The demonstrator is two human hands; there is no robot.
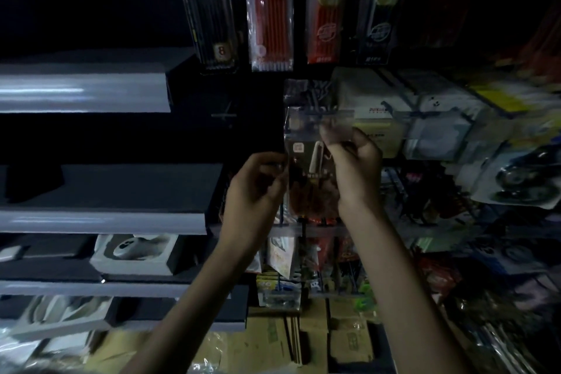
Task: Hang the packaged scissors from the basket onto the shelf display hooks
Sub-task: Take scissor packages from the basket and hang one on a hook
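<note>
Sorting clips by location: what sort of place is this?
Probably a stationery shop: packs of pens or pencils hang in a row, boxed goods sit on grey shelves, cardboard cartons stand below.

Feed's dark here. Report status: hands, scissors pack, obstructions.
Left hand pinches left edge of scissors pack. Right hand grips its upper right. Pack upright; hook too dark to see.

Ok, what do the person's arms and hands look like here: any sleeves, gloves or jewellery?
The left hand and right hand wear no gloves. The left forearm and right forearm are bare down to the frame's lower edge: no sleeve shows. I see no watch, band or ring, though the dim light could hide a small one.
</note>
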